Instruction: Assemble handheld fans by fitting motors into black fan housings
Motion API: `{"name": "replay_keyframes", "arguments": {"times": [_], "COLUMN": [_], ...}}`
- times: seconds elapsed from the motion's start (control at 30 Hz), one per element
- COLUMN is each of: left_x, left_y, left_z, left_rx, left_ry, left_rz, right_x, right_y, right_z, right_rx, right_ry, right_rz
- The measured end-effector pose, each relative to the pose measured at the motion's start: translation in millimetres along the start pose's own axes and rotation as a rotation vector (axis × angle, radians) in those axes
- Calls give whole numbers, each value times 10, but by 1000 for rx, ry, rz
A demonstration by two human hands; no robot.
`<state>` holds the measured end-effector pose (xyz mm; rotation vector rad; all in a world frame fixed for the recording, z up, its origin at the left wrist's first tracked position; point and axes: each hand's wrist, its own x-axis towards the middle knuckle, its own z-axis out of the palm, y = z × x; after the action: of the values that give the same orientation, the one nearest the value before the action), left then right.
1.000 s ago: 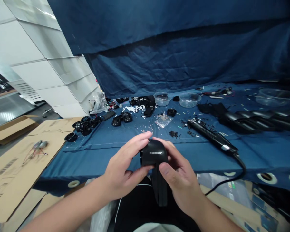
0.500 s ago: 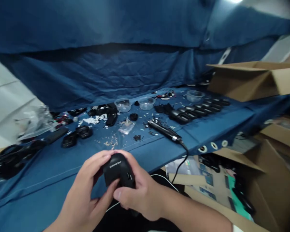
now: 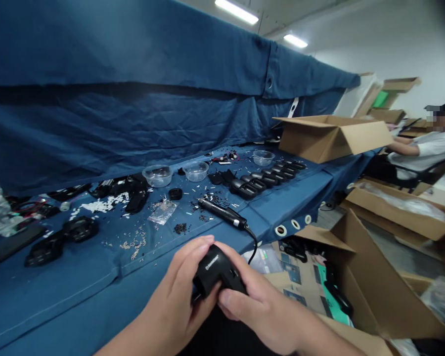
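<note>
Between both hands, over the table's front edge, is a black plastic device housing [image 3: 215, 269] with white lettering on its top and a small slot in its side. My left hand [image 3: 181, 289] grips its left side, fingers at the far end and thumb underneath near the middle. The right hand [image 3: 257, 299] wraps round the other side, its thumb close to the left thumb. An open edge of the housing faces left. Beyond the hands, a black corded electric screwdriver [image 3: 222, 212] lies on the blue-covered table [image 3: 141, 291]. Small dark screws [image 3: 181, 228] are heaped to its left.
A row of black devices [image 3: 257, 183] stands behind the screwdriver, near clear plastic bowls [image 3: 157, 176]. Black parts [image 3: 79, 229] lie at left. A cardboard box [image 3: 311, 141] sits at the table's far right, open cartons [image 3: 378, 282] below. Another person [image 3: 422, 153] is at far right.
The view has swung to the right, bringing the other person and more cartons into sight. Both hands still hold the housing, which is tilted a little more.
</note>
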<state>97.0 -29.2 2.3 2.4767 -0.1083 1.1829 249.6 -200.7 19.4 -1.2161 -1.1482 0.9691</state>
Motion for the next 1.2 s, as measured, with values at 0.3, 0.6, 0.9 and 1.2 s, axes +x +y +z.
{"name": "replay_keyframes", "arguments": {"times": [0.3, 0.6, 0.9, 1.2], "left_x": [589, 581, 144, 245], "left_y": [-69, -271, -550, -591], "left_z": [512, 757, 821, 864], "left_rx": [-170, 30, 146, 226], "left_ry": [26, -135, -259, -252], "left_rz": [206, 77, -60, -19], "right_x": [-142, 90, 142, 647], "right_y": [-16, -315, 21, 387], "right_z": [-566, -2027, -4267, -5141], "right_rx": [-30, -1069, -1353, -1270], "right_ry": [-13, 383, 802, 1086], "right_rz": [109, 15, 595, 956]}}
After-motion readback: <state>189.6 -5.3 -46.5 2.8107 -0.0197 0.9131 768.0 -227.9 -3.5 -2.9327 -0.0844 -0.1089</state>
